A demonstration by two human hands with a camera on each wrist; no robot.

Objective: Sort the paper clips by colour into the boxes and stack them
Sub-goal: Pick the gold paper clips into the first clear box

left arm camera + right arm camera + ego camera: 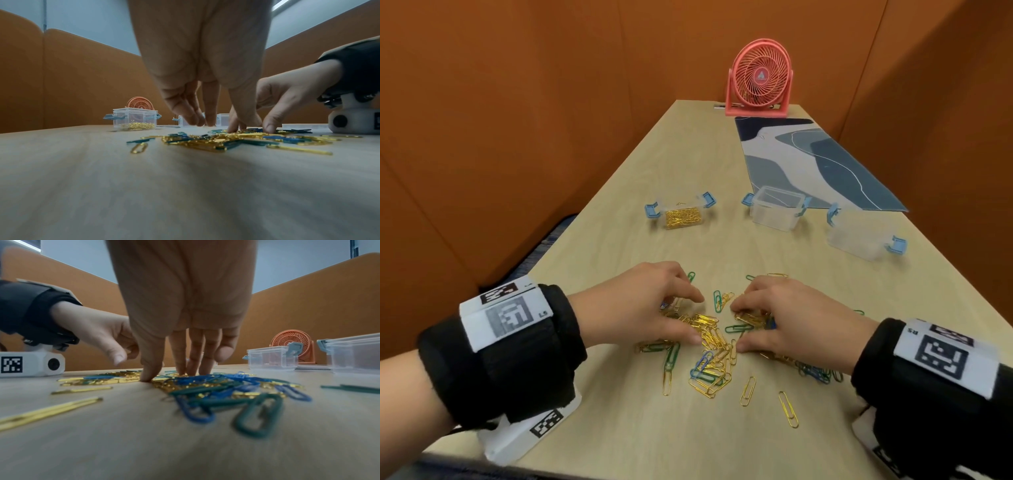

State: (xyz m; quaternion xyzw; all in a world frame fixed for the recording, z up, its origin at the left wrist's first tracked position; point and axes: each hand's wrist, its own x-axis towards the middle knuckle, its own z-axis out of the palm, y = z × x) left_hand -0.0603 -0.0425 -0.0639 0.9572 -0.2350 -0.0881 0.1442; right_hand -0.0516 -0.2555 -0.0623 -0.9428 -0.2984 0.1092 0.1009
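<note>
— Step in hand?

— Sorting, by the look of it the gold round. Stacking nowhere near.

— Whereabouts of the paper clips (709, 346)?

— Mostly loose on the worktop (619, 428), in a mixed heap of gold, green and blue between the wrists, with a few strays nearer the edge. Some gold clips (683, 216) already lying in the left box (658, 208), lid off, latches flipped out. Nothing visible in the middle box (775, 212) or the right box (859, 240).

— Left hand (654, 301)?

— Spread over the heap, fingers fairly straight, tips down among the gold ones, thumb set opposite. No closed pinch to be seen.

— Right hand (787, 315)?

— Much the same: thumb tip pressed to the worktop, fingers reaching down onto a gold cluster. Raking rather than gripping, apparently.

— Next move?

— Probably drawing thumb and fingers together round a gold bunch, shaking out any green or blue caught in it, then lifting across to the left box. Worth watching for tangles: thin, slippery and easily hooked together.
</note>
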